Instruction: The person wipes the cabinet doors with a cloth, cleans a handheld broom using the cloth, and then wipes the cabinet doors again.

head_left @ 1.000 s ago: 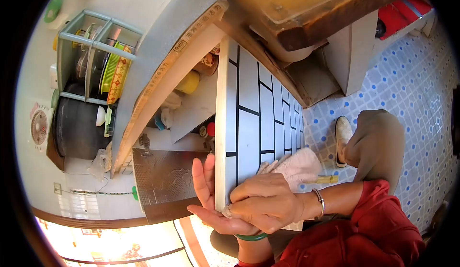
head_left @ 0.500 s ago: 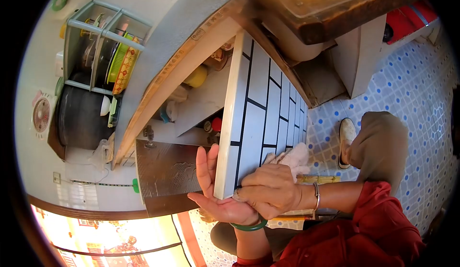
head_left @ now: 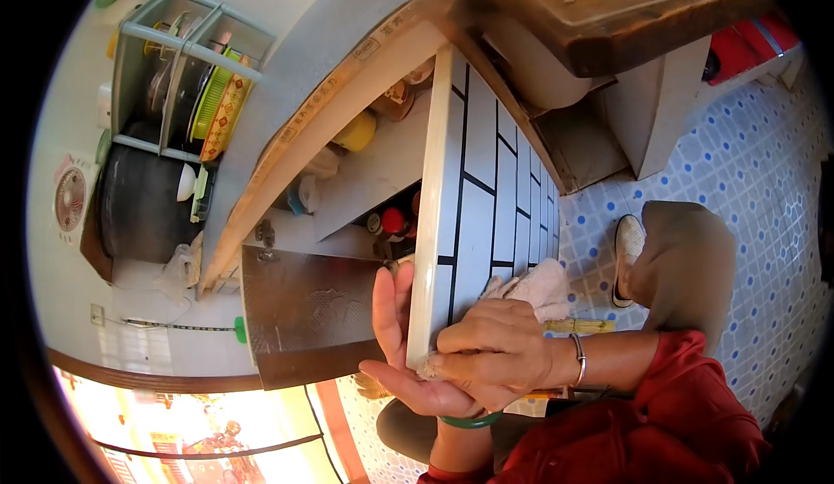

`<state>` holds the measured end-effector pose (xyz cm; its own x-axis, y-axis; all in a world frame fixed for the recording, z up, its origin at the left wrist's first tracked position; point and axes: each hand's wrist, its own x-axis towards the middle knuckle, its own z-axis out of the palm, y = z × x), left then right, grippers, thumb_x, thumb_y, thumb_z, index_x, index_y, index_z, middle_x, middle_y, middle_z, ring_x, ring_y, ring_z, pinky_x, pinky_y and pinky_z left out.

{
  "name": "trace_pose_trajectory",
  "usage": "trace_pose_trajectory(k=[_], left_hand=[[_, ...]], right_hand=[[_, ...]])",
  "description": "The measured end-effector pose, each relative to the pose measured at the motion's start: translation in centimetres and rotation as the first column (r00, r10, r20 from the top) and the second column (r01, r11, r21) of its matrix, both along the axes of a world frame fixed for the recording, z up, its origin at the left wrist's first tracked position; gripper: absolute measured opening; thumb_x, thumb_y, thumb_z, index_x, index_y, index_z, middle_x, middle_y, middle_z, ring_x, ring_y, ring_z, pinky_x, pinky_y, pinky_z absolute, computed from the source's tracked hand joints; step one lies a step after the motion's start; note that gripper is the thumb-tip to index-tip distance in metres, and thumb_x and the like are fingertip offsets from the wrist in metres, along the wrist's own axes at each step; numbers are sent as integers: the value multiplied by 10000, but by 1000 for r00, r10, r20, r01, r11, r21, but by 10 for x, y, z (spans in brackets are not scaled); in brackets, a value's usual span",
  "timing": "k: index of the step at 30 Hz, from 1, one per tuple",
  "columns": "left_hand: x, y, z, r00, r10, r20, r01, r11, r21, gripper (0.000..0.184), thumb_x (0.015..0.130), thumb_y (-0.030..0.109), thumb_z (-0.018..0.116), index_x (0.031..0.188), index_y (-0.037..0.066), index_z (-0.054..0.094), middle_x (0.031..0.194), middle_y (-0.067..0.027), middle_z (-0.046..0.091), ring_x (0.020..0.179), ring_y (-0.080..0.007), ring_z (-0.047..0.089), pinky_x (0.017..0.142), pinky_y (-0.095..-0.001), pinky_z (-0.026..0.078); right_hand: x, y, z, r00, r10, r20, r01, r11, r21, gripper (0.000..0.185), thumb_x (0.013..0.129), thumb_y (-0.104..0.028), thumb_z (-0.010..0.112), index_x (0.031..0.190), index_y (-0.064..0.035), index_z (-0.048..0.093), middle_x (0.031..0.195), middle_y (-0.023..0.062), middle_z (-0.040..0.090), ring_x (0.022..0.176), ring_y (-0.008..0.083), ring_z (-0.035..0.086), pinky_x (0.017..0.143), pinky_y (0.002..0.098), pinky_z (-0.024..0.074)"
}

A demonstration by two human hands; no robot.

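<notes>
1. Currently, the right hand (head_left: 499,345), with a silver bracelet (head_left: 581,358) circling its wrist, is pressing on the face of a tile-patterned panel (head_left: 478,215), close to the panel's near corner.
2. Its fingers are curling tightly and grasping a pale pink cloth (head_left: 543,286); a small frayed bit is showing under the fingertips, right at that corner.
3. Most of the cloth is bunching behind the knuckles, lying along the lower edge of the panel's patterned face.
4. Meanwhile, the left hand (head_left: 426,393), with a green bangle (head_left: 473,420) circling its wrist, is cupping around the same corner from beneath. Its fingers are spreading loosely and reaching up past the pale side edge on the inner side, grasping nothing.
5. Behind the panel, a yellow container (head_left: 356,132) is resting inside the cabinet, and a red lid (head_left: 393,221) is showing near the panel's inner side.
6. Just beyond the left fingertips, a brown board (head_left: 321,310) is slanting across the front of the cabinet.
7. Above, a grey-blue dish rack (head_left: 143,32) is standing near the front edge of the grey table (head_left: 313,58), holding a lime-green basket (head_left: 208,110) among other dishes.
8. Farther along, a small fan (head_left: 69,197) is sitting near a dark round pot (head_left: 143,206).
9. On the blue-dotted floor (head_left: 738,154), a light shoe (head_left: 627,241) is resting well apart from the panel's patterned face.
</notes>
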<state>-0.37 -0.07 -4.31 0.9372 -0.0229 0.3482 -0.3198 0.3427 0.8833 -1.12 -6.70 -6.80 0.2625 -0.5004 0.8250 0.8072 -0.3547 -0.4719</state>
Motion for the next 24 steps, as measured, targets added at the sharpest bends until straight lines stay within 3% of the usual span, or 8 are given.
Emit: trace_pose_trajectory(k=[4,8,14,17,21,24], left_hand=[[2,0,1,1000,29,9,-30,999,38,843,960,630,91,1382,-29,406,1322,-170,523,1223,-267,497,1056,-399,371],[3,-2,1,999,-1,34,0,1000,14,834,963,623,97,1380,-29,408,1312,-171,528,1209,-263,506,1049,-393,378],[11,-3,0,988,146,46,-147,989,16,794,983,573,120,1330,-51,466,1237,-196,574,1147,-273,555,1008,-379,429],[17,8,-5,995,52,87,-55,998,28,756,982,575,193,1354,-34,443,1316,-174,526,1209,-287,517,1042,-405,400],[17,10,-3,996,45,72,-45,999,8,759,981,577,193,1355,-35,441,1319,-172,526,1211,-290,517,1049,-410,397],[15,5,-1,996,84,12,-84,996,-28,796,981,583,122,1326,-42,474,1239,-173,580,1160,-261,539,1025,-374,395]], right_hand=[[-3,-9,-8,986,162,-32,-165,983,-84,129,676,-86,620,793,-51,661,811,60,624,542,175,565,455,286,426],[-3,-13,-13,987,156,-46,-161,978,-132,131,684,-88,627,805,-54,665,814,64,624,552,181,573,460,285,429],[-3,-16,-31,974,179,-140,-207,955,-213,166,637,-88,623,799,-57,646,830,73,608,627,214,599,524,292,473],[-1,-10,-44,977,169,-128,-192,963,-190,186,625,-75,615,806,-52,649,828,71,603,631,218,599,540,294,479],[0,-9,-45,975,176,-134,-200,960,-198,204,618,-84,620,816,-46,652,831,74,604,634,222,600,545,304,481],[0,-5,-36,983,146,-114,-166,968,-190,196,614,-90,630,804,-41,648,813,79,598,622,224,593,533,305,473]])
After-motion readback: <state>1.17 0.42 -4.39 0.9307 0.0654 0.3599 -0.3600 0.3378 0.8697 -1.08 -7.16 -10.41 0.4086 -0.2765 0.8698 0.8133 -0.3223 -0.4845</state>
